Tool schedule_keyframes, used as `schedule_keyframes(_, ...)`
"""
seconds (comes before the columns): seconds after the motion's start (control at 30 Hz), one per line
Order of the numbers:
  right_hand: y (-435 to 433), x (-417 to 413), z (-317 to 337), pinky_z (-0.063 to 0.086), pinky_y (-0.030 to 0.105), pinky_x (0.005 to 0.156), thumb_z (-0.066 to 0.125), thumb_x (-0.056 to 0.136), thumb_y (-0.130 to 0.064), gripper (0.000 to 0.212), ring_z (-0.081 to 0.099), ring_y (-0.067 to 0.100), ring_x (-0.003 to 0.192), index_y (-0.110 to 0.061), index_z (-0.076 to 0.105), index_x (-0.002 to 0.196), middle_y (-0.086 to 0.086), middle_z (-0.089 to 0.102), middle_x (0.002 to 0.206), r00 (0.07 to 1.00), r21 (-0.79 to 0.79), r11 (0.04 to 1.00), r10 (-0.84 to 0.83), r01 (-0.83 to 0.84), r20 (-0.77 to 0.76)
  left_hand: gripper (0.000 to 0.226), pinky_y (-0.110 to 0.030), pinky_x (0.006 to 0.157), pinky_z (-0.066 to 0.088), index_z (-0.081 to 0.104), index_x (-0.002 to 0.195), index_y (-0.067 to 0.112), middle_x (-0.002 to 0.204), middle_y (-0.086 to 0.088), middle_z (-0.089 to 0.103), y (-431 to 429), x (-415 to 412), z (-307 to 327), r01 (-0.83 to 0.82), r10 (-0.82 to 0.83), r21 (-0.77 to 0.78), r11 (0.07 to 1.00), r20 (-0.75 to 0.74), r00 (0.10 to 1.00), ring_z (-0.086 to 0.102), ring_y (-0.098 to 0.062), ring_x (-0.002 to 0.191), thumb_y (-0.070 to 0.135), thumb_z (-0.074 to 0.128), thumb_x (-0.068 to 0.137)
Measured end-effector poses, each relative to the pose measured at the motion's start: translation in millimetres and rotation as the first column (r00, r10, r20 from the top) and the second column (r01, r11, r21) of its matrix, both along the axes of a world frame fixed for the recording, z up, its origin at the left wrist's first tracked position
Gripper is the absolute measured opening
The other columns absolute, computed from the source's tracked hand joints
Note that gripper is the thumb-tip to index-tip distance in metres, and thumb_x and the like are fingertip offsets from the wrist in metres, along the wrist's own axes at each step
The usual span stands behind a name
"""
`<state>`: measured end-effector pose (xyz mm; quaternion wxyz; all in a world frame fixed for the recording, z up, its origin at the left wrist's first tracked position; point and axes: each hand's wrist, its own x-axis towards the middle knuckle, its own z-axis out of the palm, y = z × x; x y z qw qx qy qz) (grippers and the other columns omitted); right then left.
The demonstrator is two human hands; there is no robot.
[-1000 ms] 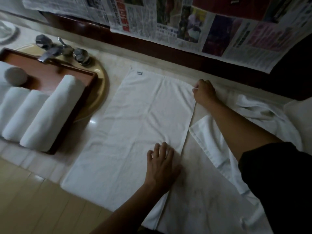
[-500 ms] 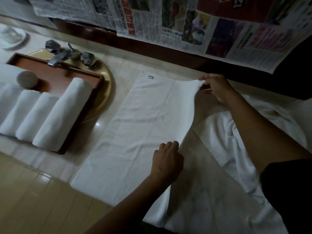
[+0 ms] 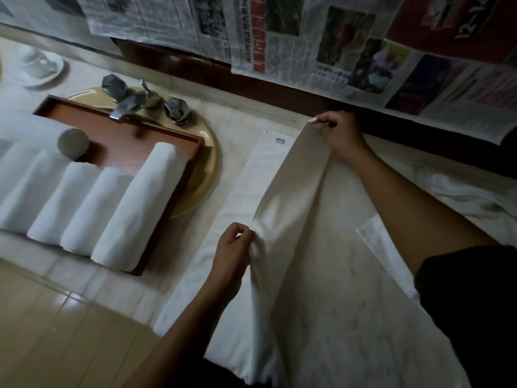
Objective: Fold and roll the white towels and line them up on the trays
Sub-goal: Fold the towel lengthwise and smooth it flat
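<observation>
two hands have gone from resting on the flat white towel (image 3: pixel 237 191) to lifting it. a second ago it lay spread on the marble counter (image 3: pixel 335 275), with the left hand flat on its near part and the right hand at the far right corner. now the left hand (image 3: pixel 233 247) pinches the right-hand long edge part-way along, fingers curled tight on the cloth. the right hand (image 3: pixel 340 135) pinches the far corner of that same edge between thumb and fingertips. the edge stands raised in a slack ridge and leans left over the half still lying on the counter, and bare marble shows where it lay.

this reads as the lengthwise fold begun but not laid down. the raised edge has yet to meet the left edge, near the small label, and it sags between the two hands, so it may land crooked unless kept taut.

rolling comes after that. the wooden tray (image 3: pixel 123 127), set across the basin (image 3: pixel 208 175) below the tap (image 3: pixel 131 102), already holds a row of rolled towels (image 3: pixel 134 205). more loose towels (image 3: pixel 461 197) lie to the right, so the task looks well short of done.
</observation>
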<state>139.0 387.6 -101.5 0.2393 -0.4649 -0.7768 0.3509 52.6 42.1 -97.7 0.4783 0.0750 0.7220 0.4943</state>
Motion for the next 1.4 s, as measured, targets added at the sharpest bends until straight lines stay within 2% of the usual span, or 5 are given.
schedule_keyframes(0.27,-16,-93,-47,0.048,0.03,0.077,0.065,0.096,-0.028,0.006,0.062,0.015,0.089,-0.023,0.069,0.096,-0.004,0.069,0.094,0.983,0.017,0.997,0.077,-0.081,0.165,0.02,-0.051,0.079,0.059,0.069,0.095,0.016,0.09,-0.003,0.075,5,-55,-26,0.144,-0.148,-0.092,0.985,-0.037,0.988,0.072,-0.028,0.085,0.034,0.063,0.099)
schedule_keyframes(0.47,-23,-109,-85,0.036,0.044,0.096,0.053,0.103,-0.044,0.022,0.05,0.03,0.116,-0.024,0.063,0.099,0.003,0.061,0.119,0.924,0.11,0.994,-0.033,-0.009,0.382,0.03,-0.041,0.065,0.052,0.07,0.085,0.016,0.085,-0.013,0.073,11,-85,-26,0.242,-0.242,-0.006,0.97,-0.054,0.969,0.067,-0.039,0.076,0.041,0.063,0.1)
schedule_keyframes(0.57,-20,-108,-83,0.035,0.046,0.096,0.047,0.105,-0.041,0.024,0.048,0.033,0.118,-0.021,0.061,0.103,0.005,0.059,0.122,0.912,0.128,0.991,-0.018,-0.038,0.41,0.026,-0.041,0.064,0.056,0.07,0.084,0.022,0.079,-0.001,0.072,8,-101,-38,0.293,-0.323,-0.149,0.945,-0.254,0.912,0.068,-0.02,0.068,0.043,0.065,0.098)
schedule_keyframes(1.17,-14,-99,-101,0.032,0.041,0.09,0.058,0.1,-0.036,0.013,0.053,0.027,0.106,-0.024,0.057,0.095,-0.004,0.064,0.103,0.966,0.224,0.975,-0.05,-0.009,0.255,0.024,-0.028,0.051,0.044,0.061,0.081,0.022,0.082,-0.001,0.072,10,-110,-49,0.172,-0.222,-0.219,0.96,-0.23,0.948,0.064,-0.015,0.065,0.039,0.071,0.094)
schedule_keyframes(1.4,-16,-100,-104,0.035,0.044,0.088,0.059,0.099,-0.037,0.015,0.054,0.031,0.106,-0.022,0.059,0.097,0.0,0.064,0.106,0.953,0.303,0.953,-0.073,-0.021,0.295,0.02,-0.03,0.064,0.05,0.061,0.086,0.019,0.082,0.007,0.067,10,-108,-47,0.185,-0.299,-0.303,0.935,-0.391,0.87,0.063,-0.006,0.078,0.035,0.071,0.094)
